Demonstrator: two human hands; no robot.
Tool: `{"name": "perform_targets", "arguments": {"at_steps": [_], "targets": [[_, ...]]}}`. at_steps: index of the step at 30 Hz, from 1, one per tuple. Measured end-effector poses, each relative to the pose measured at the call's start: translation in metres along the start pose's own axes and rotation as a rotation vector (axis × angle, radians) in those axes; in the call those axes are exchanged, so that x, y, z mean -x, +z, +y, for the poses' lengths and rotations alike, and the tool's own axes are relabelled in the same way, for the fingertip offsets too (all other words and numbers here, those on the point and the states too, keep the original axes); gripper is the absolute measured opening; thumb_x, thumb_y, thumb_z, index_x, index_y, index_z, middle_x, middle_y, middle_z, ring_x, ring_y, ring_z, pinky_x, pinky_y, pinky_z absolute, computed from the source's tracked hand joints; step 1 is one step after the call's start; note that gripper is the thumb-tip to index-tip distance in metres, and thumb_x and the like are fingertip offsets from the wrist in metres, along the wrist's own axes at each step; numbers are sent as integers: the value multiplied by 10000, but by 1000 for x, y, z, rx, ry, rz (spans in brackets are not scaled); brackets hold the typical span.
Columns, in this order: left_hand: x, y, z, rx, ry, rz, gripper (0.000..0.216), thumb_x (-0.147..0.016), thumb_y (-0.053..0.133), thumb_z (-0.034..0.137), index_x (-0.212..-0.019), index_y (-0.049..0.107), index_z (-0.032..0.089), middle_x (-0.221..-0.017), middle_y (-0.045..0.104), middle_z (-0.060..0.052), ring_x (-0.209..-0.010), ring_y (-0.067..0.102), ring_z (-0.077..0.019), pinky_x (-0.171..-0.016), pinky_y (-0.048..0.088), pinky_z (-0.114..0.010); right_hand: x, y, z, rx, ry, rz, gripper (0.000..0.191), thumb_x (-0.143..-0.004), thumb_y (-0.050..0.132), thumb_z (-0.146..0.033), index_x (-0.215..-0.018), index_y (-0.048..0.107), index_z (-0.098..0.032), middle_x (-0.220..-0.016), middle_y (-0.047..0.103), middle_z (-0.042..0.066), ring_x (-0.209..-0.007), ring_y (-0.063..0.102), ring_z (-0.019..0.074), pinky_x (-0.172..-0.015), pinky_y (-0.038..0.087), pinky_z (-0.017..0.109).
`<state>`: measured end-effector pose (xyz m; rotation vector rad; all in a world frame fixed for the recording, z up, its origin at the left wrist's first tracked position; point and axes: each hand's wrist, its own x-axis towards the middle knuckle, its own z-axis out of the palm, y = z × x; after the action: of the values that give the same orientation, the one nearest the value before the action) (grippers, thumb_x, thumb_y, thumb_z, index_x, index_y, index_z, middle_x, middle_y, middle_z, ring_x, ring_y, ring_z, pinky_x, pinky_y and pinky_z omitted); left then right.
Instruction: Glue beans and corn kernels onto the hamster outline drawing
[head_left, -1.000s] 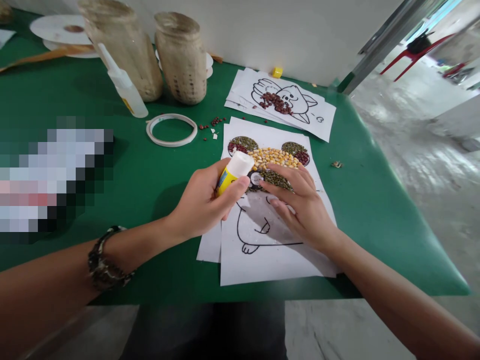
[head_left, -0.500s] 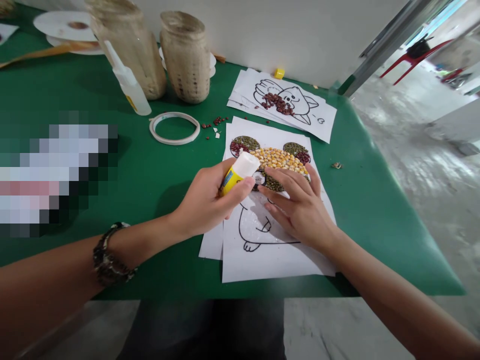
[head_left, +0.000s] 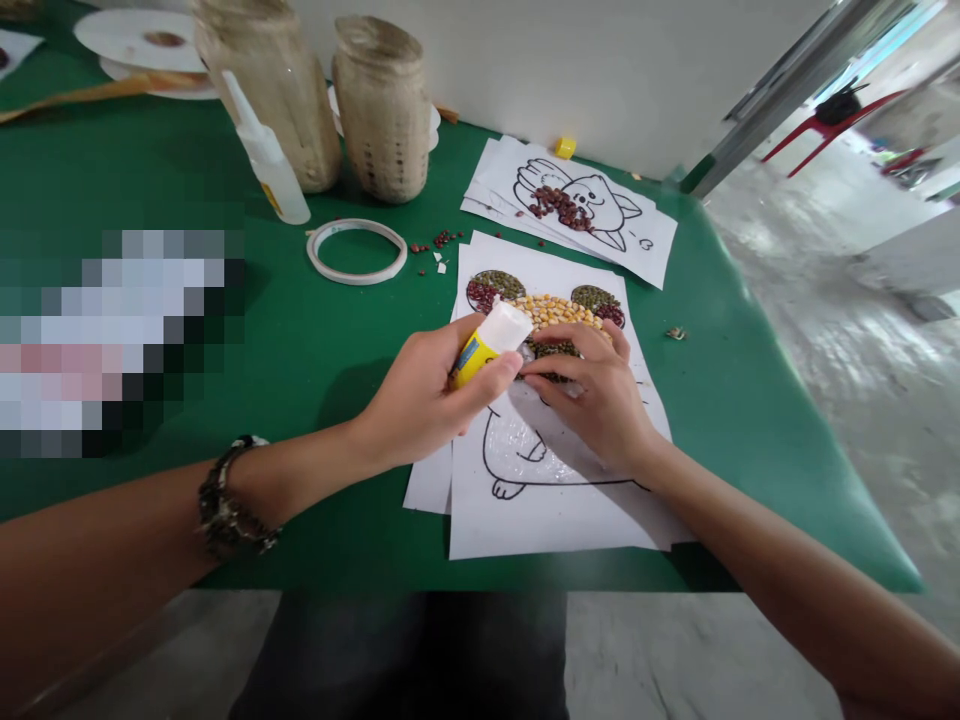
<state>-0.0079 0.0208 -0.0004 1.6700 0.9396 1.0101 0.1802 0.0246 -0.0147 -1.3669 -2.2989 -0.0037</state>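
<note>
My left hand (head_left: 424,400) is closed round a glue stick (head_left: 491,340) with a yellow body and white cap, held tilted over a paper sheet (head_left: 547,510). The sheet shows a bear outline whose head is filled with corn kernels (head_left: 559,310), green beans and red beans. My right hand (head_left: 596,395) rests on the drawing just below the head. Its fingers are curled, with the fingertips pressing near the glue stick's end. The bear's belly looks shiny with glue. My right hand covers part of the head.
A second drawing (head_left: 581,205) with red beans lies behind. A tape ring (head_left: 357,251), loose red beans (head_left: 435,240), a white squeeze bottle (head_left: 268,160), two woven jars (head_left: 382,105) and a yellow cap (head_left: 565,147) stand on the green table (head_left: 322,340). The table's right edge drops to the floor.
My right hand's fingers have curled up from lying flat and drawn toward the glue stick. The glue stick has shifted slightly toward the bear's head.
</note>
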Motion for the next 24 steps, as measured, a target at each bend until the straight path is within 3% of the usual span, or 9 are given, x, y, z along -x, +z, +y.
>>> {"name": "perform_targets", "arguments": {"at_steps": [11, 17, 24], "targets": [[-1, 0, -2, 4, 3, -8, 227, -809, 478, 317, -635, 387, 203, -410, 392, 92, -314, 401, -54, -336, 317, -188, -4, -2, -2, -66, 57, -50, 43, -770, 557, -231, -766, 599, -241, -978, 618, 22, -983, 570, 198, -983, 235, 459], [-1, 0, -3, 6, -7, 5, 252, -801, 503, 346, -634, 381, 202, -425, 387, 92, -305, 402, -48, -321, 306, -181, -4, -3, -2, -59, 46, -64, 113, -779, 551, -229, -679, 602, -245, -964, 608, 15, -967, 571, 197, -972, 232, 456], [0, 0, -2, 43, -24, -2, 191, -802, 460, 318, -665, 400, 198, -417, 389, 91, -310, 392, -54, -324, 324, -180, -4, -10, -1, -87, 80, 6, 50, -765, 568, -232, -723, 594, -236, -931, 623, 13, -939, 578, 195, -950, 259, 448]]}}
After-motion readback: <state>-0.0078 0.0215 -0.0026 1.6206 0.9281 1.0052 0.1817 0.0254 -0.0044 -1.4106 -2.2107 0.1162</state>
